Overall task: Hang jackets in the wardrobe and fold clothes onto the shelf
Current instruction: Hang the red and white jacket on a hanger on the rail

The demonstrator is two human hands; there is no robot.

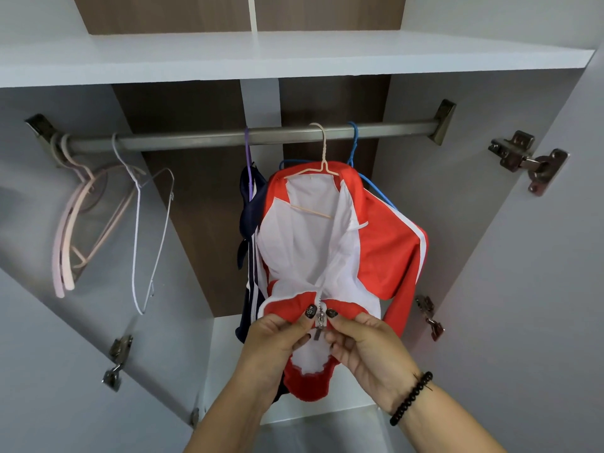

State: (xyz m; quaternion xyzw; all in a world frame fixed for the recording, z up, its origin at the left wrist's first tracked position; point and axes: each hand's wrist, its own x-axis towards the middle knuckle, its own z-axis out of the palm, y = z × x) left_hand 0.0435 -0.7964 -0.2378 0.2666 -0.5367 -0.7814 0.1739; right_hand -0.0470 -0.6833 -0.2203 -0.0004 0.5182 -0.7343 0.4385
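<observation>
Item: red jacket, hung, zip being joined at the hem.

Nearest, we have our left hand (277, 338) and right hand (362, 344) meeting at the bottom of the red jacket (385, 256), the fingers of each pinched on one front edge either side of the zip slider (320, 320); a bead bracelet (411, 398) sits on the right wrist. We judge the hanging step done for this piece and the fastening step in hand: next we must seat the loose side in the slider, hold the hem taut and draw upward. Behind, the jacket hangs on a pale hanger (322, 158) from the rail (202, 140), touching a navy garment (250, 223) on its left. Farther left, spare hangers (98, 207); above, the shelf (294, 57).
</observation>
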